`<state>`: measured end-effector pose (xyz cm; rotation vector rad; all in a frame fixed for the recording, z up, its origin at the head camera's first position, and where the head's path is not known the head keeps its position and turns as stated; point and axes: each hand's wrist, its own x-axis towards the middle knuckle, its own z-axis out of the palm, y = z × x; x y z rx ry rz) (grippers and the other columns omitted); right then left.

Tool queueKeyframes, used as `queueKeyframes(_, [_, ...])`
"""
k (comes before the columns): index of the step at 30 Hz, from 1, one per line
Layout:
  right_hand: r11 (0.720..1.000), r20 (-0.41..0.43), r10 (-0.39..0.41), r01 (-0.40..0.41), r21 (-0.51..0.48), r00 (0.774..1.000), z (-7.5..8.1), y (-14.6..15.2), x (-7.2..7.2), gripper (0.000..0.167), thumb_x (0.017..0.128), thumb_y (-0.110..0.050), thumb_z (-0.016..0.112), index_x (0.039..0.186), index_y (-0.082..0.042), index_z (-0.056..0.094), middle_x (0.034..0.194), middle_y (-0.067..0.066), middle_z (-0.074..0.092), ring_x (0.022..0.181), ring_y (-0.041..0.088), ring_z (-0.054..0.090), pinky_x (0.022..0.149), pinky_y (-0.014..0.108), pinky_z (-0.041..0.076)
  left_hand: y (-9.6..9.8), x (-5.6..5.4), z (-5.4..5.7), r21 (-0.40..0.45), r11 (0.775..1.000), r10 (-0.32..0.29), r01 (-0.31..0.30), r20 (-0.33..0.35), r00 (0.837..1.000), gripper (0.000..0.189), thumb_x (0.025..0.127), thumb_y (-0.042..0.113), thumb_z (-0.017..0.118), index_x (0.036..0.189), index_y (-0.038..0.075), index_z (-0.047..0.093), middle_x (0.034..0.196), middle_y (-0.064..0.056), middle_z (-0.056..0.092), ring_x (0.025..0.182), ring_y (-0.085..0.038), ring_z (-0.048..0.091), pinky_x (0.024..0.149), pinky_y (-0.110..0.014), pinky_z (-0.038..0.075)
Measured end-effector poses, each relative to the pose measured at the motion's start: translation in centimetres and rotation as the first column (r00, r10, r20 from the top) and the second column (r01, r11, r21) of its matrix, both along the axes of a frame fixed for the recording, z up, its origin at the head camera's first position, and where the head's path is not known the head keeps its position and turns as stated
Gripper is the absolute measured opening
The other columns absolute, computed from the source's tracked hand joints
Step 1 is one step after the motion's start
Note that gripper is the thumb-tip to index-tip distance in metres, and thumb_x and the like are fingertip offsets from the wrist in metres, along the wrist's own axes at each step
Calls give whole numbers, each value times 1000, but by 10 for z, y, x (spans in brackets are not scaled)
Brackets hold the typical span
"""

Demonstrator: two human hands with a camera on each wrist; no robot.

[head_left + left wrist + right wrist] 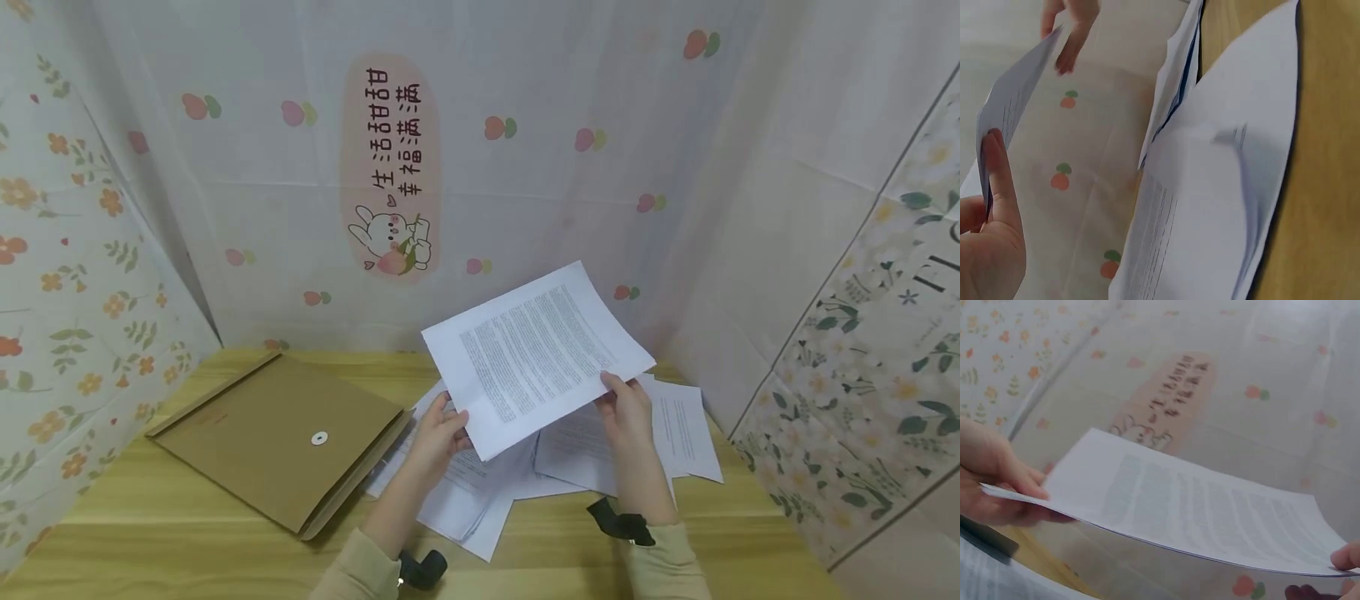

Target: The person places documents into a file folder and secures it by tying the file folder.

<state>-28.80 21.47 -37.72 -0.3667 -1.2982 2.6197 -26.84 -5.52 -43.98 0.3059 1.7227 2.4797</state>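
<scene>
Printed sheets of paper are held up, tilted, over the table in the head view. My left hand pinches their near left corner, thumb on the printed face and fingers behind. At the right corner my right hand grips them, its thumb on top in the right wrist view. The stack is thin and bends slightly between the hands. Underneath, more printed papers lie loosely overlapped on the table, partly hidden by the raised sheets. Their curled edges show in the left wrist view.
A brown paper document envelope with a white button lies on the left of the wooden table, its side edge gaping. More printed sheets spread out to the right. Patterned cloth hangs behind and at both sides.
</scene>
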Motion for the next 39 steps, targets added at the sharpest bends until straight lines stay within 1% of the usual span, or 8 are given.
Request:
queueKeyframes(7, [979,-55,113,-102,179,992,3,-41,12,50,95,3,48,143,-2,36,131,12,48,109,22,58,84,23,50,13,8,3,80,995,60,-61,15,998,36,100,3,43,135,4,35,114,-18,63,87,-21,67,69,-27,53])
queueKeyframes(11, [950,-61,128,-104,295,990,-1,-61,20,48,94,2,49,141,-6,42,128,12,55,105,22,62,87,29,51,17,13,4,106,992,68,-69,16,998,38,100,2,42,136,9,34,122,-19,59,95,-25,66,75,-30,55])
queueKeyframes(18, [885,-74,115,-68,461,991,-8,-75,27,40,97,-2,46,136,-11,45,123,10,61,102,20,65,78,27,53,14,18,3,133,990,35,-35,-1,999,44,97,-2,44,138,11,34,124,-17,59,99,-26,65,79,-34,54])
queueKeyframes(26, [862,-110,160,-85,500,981,-16,-70,26,41,96,2,45,136,-10,45,123,13,61,102,24,64,81,33,54,-7,19,7,110,994,7,1,-71,997,43,97,0,45,138,8,34,123,-17,60,98,-27,66,80,-40,55])
queueKeyframes(28, [844,-106,184,-101,527,977,-18,-66,25,42,96,2,44,137,-10,44,124,15,60,102,24,64,81,34,54,-14,20,8,109,994,28,-20,-67,997,42,98,0,45,138,7,36,123,-17,60,97,-27,66,79,-40,55])
queueKeyframes(31, [795,-89,220,-125,594,971,-21,-58,25,43,97,2,44,139,-8,42,123,17,60,101,25,65,79,33,55,-26,21,10,93,994,69,-63,-55,996,39,98,0,44,136,4,39,121,-17,60,96,-27,67,77,-40,56])
queueKeyframes(35, [742,-62,264,-161,651,963,-23,-45,26,43,97,1,44,140,-6,40,121,20,60,99,26,65,77,32,55,-42,18,14,52,994,97,-96,-31,995,45,97,-3,44,141,8,37,123,-18,59,96,-30,66,76,-41,56])
queueKeyframes(39, [720,-27,296,-204,663,955,-24,-38,28,44,97,2,45,140,-4,39,118,21,61,98,26,65,77,33,55,-57,14,19,-46,996,73,-74,-11,997,54,97,-1,46,147,13,32,126,-20,58,99,-29,65,78,-36,55])
